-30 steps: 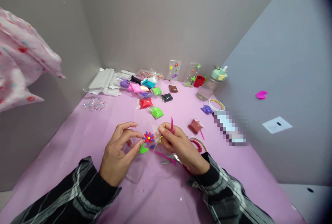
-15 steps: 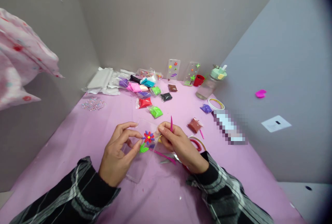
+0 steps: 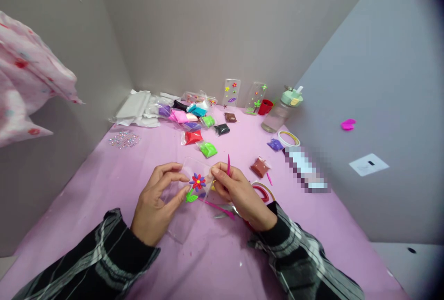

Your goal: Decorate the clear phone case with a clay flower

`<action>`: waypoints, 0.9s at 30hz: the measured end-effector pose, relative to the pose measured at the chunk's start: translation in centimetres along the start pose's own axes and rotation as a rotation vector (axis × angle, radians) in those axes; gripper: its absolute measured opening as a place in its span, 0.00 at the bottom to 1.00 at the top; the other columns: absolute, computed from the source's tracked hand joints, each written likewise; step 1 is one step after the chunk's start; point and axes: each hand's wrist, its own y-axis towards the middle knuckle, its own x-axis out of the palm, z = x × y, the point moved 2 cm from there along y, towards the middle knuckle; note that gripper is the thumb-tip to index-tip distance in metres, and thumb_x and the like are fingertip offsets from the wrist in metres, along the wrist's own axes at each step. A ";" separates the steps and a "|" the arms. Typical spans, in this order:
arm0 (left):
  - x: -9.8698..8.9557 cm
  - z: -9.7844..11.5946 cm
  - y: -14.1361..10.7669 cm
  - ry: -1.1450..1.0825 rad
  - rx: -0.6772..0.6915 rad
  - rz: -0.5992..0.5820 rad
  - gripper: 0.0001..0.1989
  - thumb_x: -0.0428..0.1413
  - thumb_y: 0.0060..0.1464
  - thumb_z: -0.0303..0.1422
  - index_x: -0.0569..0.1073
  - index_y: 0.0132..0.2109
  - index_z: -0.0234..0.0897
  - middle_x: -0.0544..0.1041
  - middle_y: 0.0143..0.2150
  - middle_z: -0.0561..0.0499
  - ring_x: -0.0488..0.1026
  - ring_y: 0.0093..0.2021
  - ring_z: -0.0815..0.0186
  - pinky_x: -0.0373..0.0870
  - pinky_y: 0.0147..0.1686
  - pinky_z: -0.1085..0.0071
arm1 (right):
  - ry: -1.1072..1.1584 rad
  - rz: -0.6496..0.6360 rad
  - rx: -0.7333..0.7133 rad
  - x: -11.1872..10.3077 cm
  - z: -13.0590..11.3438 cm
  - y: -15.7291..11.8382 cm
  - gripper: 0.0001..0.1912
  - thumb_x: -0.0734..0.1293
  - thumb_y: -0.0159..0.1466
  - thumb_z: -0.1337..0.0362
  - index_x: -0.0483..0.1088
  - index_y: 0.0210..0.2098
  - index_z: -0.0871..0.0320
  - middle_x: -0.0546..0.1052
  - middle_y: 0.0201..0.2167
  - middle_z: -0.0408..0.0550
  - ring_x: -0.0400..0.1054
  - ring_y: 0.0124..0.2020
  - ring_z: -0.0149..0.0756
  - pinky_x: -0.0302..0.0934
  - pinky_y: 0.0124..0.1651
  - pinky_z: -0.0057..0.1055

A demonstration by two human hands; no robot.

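Covering nearly everything below the grey walls, the pink surface (image 3: 104,184) carries clay packets (image 3: 194,121) at the back, two decorated clear cases (image 3: 231,92) leaning on the wall, a bottle (image 3: 277,115) and tape rolls (image 3: 287,139) to the right. The clear phone case (image 3: 189,198) is held tilted above the surface, apparently so its clay flower (image 3: 197,181) faces the eyes. The left hand (image 3: 156,207) pinches the case's left edge with its fingers closed on it, steadying it. The right hand (image 3: 239,196) grips the right edge and keeps a pink tool (image 3: 228,165) upright between its fingers. Nothing blocks the flower; a second pink stick (image 3: 218,209) lies underneath.
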 end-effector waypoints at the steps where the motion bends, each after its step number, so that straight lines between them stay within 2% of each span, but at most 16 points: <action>1: 0.0 -0.1 0.0 0.019 0.021 0.007 0.03 0.58 0.60 0.31 0.77 0.41 0.43 0.72 0.51 0.47 0.70 0.55 0.57 0.65 0.57 0.56 | -0.001 -0.001 0.002 0.0 0.1 0.0 0.15 0.62 0.70 0.55 0.63 0.31 0.57 0.54 0.13 0.30 0.40 0.14 0.23 0.34 0.18 0.25; 6: -0.2 0.0 0.3 0.138 0.147 0.049 0.04 0.59 0.59 0.29 0.77 0.41 0.42 0.73 0.52 0.45 0.69 0.55 0.53 0.65 0.56 0.51 | 0.001 0.003 0.014 0.0 0.3 0.1 0.15 0.63 0.69 0.53 0.63 0.31 0.57 0.54 0.12 0.30 0.40 0.14 0.23 0.34 0.17 0.25; 12: -0.3 0.4 0.6 0.261 0.310 0.075 0.04 0.59 0.59 0.25 0.77 0.38 0.39 0.74 0.50 0.42 0.64 0.61 0.47 0.61 0.59 0.41 | -0.004 0.004 0.014 0.1 0.1 0.1 0.15 0.63 0.69 0.54 0.66 0.32 0.58 0.54 0.12 0.30 0.39 0.14 0.23 0.34 0.17 0.24; 15: -0.4 0.4 0.6 0.274 0.322 0.076 0.04 0.59 0.58 0.25 0.77 0.37 0.39 0.75 0.49 0.41 0.64 0.61 0.46 0.60 0.59 0.39 | -0.010 0.013 0.013 0.2 0.1 0.1 0.15 0.63 0.70 0.54 0.66 0.32 0.58 0.53 0.13 0.30 0.39 0.14 0.23 0.34 0.17 0.24; 27: -0.1 0.6 0.4 0.239 0.326 0.049 0.06 0.57 0.60 0.24 0.74 0.39 0.40 0.75 0.49 0.43 0.64 0.62 0.49 0.61 0.60 0.39 | -0.056 0.035 -0.007 0.2 0.2 0.1 0.16 0.63 0.69 0.52 0.68 0.34 0.59 0.52 0.14 0.30 0.39 0.15 0.23 0.35 0.18 0.24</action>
